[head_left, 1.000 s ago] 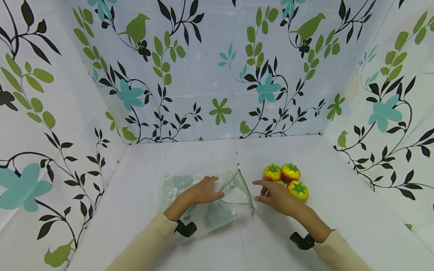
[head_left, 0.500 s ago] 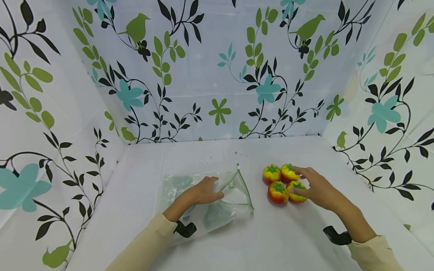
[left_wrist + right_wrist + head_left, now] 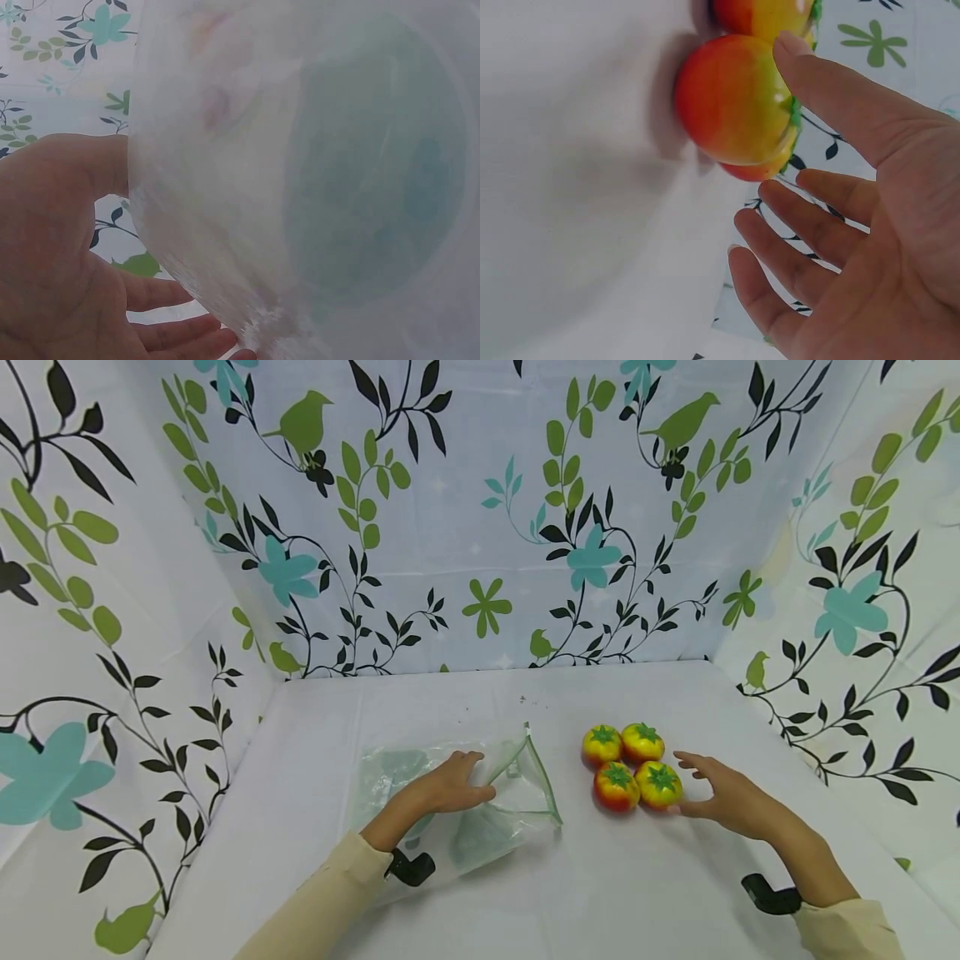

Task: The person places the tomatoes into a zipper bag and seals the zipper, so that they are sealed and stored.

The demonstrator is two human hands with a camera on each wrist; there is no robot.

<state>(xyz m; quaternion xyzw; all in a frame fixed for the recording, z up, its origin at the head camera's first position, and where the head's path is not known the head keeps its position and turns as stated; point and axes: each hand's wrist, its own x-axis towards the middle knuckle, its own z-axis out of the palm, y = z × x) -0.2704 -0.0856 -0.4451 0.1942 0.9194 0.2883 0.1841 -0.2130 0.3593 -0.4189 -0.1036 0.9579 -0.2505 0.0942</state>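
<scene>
A clear plastic zip bag [image 3: 480,839] with pale green patches lies flat, its green-edged mouth spread toward the right. My left hand [image 3: 448,782] is over the bag, thumb and fingers spread. In the left wrist view, the bag's film [image 3: 225,172] stands close in front of that hand's extended fingers [image 3: 161,292]. Several glossy red-and-yellow tomatoes [image 3: 617,789] with green star-shaped tops sit clustered right of the bag. My right hand [image 3: 731,799] is just right of them, fingers apart and loosely bent, holding nothing. Its thumb tip [image 3: 791,43] overlaps the nearest tomato [image 3: 731,101]; contact is unclear.
A white cloth covers the table [image 3: 570,893]. Patterned curtains [image 3: 465,527] with leaves, birds and flowers stand behind and at both sides. A dark wrist device [image 3: 411,866] sits on the left wrist, another wrist device [image 3: 771,895] on the right.
My right hand has moved right, from in front of the tomatoes to beside them, uncovering the front-left tomato. My left hand and the bag have stayed in place.
</scene>
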